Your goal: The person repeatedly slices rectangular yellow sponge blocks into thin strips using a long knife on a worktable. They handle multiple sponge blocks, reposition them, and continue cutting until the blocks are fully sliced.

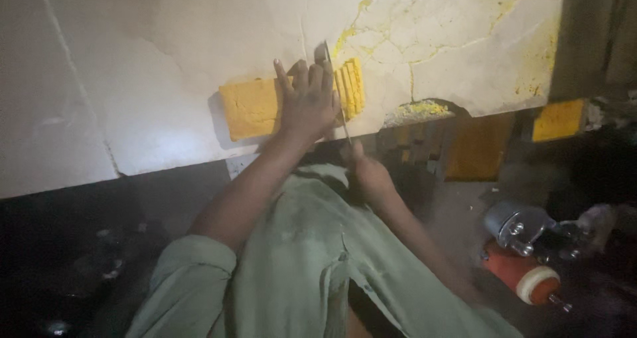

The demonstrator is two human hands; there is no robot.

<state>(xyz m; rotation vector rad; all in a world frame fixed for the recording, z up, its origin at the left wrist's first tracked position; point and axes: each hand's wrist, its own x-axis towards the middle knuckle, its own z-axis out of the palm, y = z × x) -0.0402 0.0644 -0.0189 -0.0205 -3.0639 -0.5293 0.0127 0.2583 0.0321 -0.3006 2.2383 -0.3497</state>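
Pale stone counter (133,79) has cracks with yellow stains. On it lies a yellow block (249,107). Left hand (306,102) presses flat on the block, fingers spread. Right hand (370,175) grips a knife (335,89), its blade beside cut slices (352,87). Dark floor lies below.

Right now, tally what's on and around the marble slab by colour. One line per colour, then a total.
Yellow: 2, the uncut block under the left hand and the stack of cut slices; the slices are too blurred to count singly.
Silver: 2, the knife in the right hand and the metal fitting.
Orange: 1, the cylinder.
Total: 5
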